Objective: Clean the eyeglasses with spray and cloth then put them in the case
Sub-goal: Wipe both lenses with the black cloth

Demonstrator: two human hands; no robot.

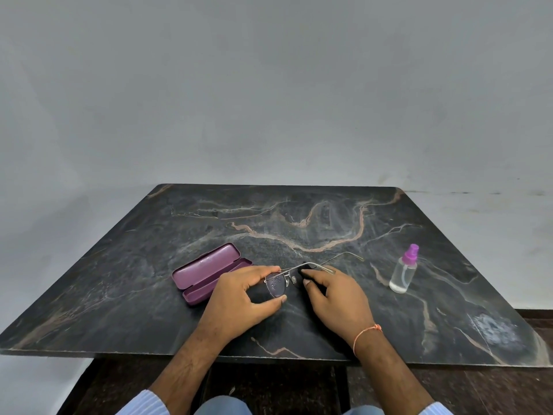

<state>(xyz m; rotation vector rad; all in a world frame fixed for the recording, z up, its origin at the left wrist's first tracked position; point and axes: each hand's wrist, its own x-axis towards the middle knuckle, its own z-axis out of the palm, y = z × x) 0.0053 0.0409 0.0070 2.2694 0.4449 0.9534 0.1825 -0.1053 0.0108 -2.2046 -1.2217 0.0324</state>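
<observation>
At table centre, the left hand [244, 298] pinched the thin wire-framed, droplet-speckled eyeglasses [279, 284]; the right hand [336, 298] gripped a black cloth [308, 268] against them. At nine o'clock, the open purple case [206, 274]; at three, the clear purple-capped spray bottle [404, 272].

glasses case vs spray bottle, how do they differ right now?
The glasses case lies flat and hinged open on the table's left side; the spray bottle stands upright on the right. The case is opaque purple all over; the bottle is clear, showing clear liquid, with only its spray head purple. The case sits close beside the left hand; the bottle stands apart from the right hand. Both rest untouched on the marble table.
</observation>
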